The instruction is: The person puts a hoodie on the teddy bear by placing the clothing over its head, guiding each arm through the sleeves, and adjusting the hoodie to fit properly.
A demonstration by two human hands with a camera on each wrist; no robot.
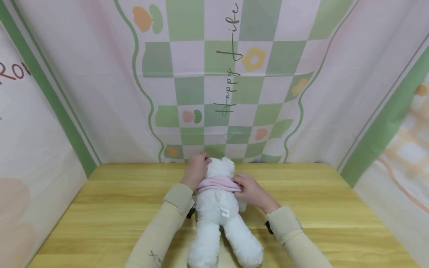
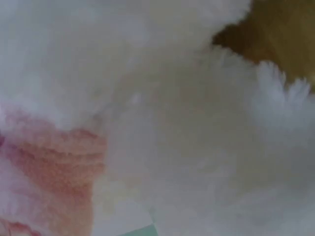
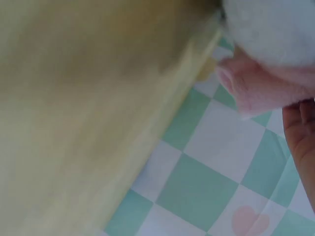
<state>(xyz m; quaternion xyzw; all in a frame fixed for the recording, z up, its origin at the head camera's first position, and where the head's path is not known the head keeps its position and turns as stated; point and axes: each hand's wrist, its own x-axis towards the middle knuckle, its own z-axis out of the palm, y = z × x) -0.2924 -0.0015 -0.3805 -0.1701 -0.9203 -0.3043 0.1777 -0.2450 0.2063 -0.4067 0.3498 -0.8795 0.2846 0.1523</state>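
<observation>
A white plush bear [image 1: 218, 204] lies on the table, its legs toward the viewer and a small white tag [image 1: 225, 212] on its lower body. A pink garment [image 1: 218, 184] is bunched round its upper body. My left hand [image 1: 196, 171] is at the left side of the bear's head, fingers curled against it and covering the ear there. White fur [image 2: 197, 132] fills most of the left wrist view. On the other side, my right hand [image 1: 251, 190] pinches the edge of the pink garment. A loose pink opening [image 3: 226, 78] shows beside those fingers in the right wrist view.
The bear lies on a wood-grain table [image 1: 127, 208]. Its far edge meets a hanging green-and-white checked cloth [image 1: 218, 89]. More printed cloth hangs at the left [image 1: 37, 149] and right [image 1: 395, 149] sides.
</observation>
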